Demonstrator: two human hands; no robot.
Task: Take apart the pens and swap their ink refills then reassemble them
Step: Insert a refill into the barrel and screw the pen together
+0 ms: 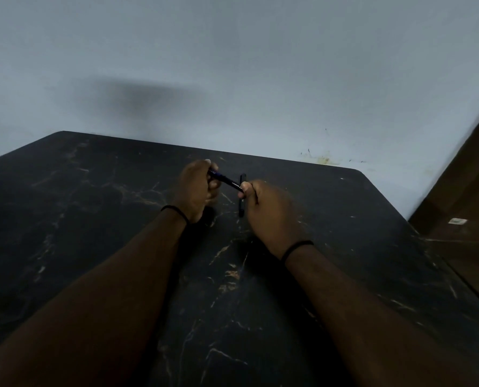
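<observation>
Left hand [195, 188] and right hand [269, 210] each pinch one pen [225, 180] — second pen [242, 196] lies on the table [93, 219].

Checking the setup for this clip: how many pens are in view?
2. One pen is held between the left hand and right hand above the table. The second pen lies on the table beyond, partly hidden by the right hand.

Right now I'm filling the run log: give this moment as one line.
stage: dismantling | hands: left hand and right hand grip pen ends | second pen: on table
</observation>
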